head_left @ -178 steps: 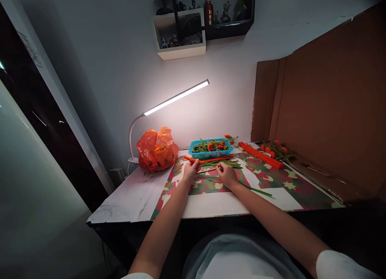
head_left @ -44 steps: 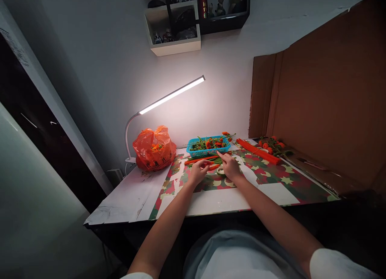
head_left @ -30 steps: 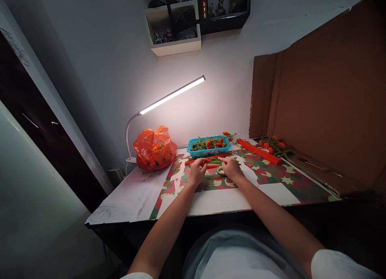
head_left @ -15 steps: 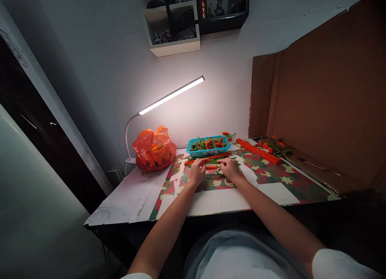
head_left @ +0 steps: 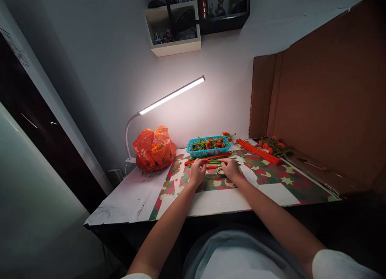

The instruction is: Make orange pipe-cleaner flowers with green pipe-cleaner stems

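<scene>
On the tabletop (head_left: 217, 202), a pale ring (head_left: 218, 171), earlier unseen, is now exposed beside the right hand (head_left: 230, 168), whose fingers are curled, their hold unclear; before the blue basket (head_left: 208, 152), an orange piece (head_left: 206, 161) is pinched by the left hand (head_left: 197, 171), fingertips together.

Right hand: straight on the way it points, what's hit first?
Probably the green stems, right at the right hand's fingertips; whether they already touch is too small to tell.

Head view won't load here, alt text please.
Left hand and right hand close together at green stems on a table. Behind them, a blue basket holds orange flowers; left of it, an orange bag sits by a lit lamp.
</scene>
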